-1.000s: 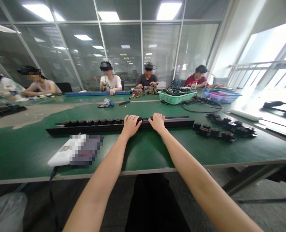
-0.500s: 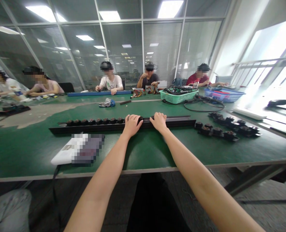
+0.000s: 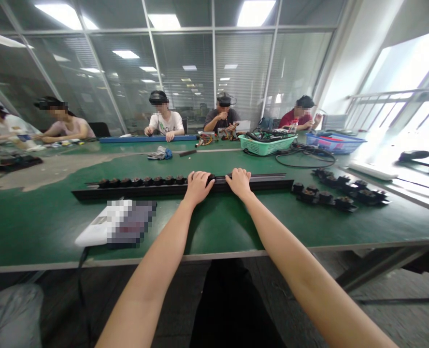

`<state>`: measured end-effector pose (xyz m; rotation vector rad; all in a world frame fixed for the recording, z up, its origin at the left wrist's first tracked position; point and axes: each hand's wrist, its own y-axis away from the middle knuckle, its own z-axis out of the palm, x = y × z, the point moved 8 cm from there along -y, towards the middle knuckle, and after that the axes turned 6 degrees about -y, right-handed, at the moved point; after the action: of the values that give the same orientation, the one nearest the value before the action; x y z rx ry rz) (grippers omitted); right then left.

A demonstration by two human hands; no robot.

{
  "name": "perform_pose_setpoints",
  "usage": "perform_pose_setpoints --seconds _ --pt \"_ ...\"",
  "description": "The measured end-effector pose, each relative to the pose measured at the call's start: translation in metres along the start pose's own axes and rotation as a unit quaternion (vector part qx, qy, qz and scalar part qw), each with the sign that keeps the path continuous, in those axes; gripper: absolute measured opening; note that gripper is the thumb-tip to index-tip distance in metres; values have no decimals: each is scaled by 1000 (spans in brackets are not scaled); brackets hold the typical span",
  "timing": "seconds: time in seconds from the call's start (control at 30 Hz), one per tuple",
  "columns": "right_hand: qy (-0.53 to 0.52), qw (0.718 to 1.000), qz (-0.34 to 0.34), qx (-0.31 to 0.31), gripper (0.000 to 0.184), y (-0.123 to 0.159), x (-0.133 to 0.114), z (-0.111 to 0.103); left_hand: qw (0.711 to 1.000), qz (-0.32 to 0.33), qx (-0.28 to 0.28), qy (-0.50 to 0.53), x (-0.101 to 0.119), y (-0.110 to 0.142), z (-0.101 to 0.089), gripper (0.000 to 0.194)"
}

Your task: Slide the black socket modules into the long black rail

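Observation:
A long black rail [image 3: 135, 192] lies across the table in front of me, with a row of small black modules [image 3: 148, 181] seated along its left half. My left hand [image 3: 199, 186] is closed over modules near the rail's middle, its fingers curled over the far side and its thumb pointing right. Just to the right, my right hand [image 3: 239, 182] closes around a small dark module on the same rail, mostly hidden by the fingers. A short bare stretch of rail shows between the two thumbs.
Loose black modules [image 3: 325, 196] lie right of the rail. A white device [image 3: 96, 231] and a dark pouch-like item sit nearer me. Beyond are a crumpled cloth [image 3: 160, 153], a green basket [image 3: 268, 145], a blue basket [image 3: 336, 143] and black cable [image 3: 308, 163]. Several co-workers sit opposite.
Both my hands stay almost in place on the rail. Across the table, the co-worker in red has raised a hand.

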<state>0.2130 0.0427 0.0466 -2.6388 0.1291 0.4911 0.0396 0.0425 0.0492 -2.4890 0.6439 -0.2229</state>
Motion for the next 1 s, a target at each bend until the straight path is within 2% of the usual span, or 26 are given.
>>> perform_pose_setpoints --seconds 0.43,1.0 --pt "-7 1000 6 16 31 1 3 -5 1000 0 7 3 0 0 0 42" --pt "-6 1000 7 7 32 0 6 -7 1000 4 3 -3 2 1 -3 41"
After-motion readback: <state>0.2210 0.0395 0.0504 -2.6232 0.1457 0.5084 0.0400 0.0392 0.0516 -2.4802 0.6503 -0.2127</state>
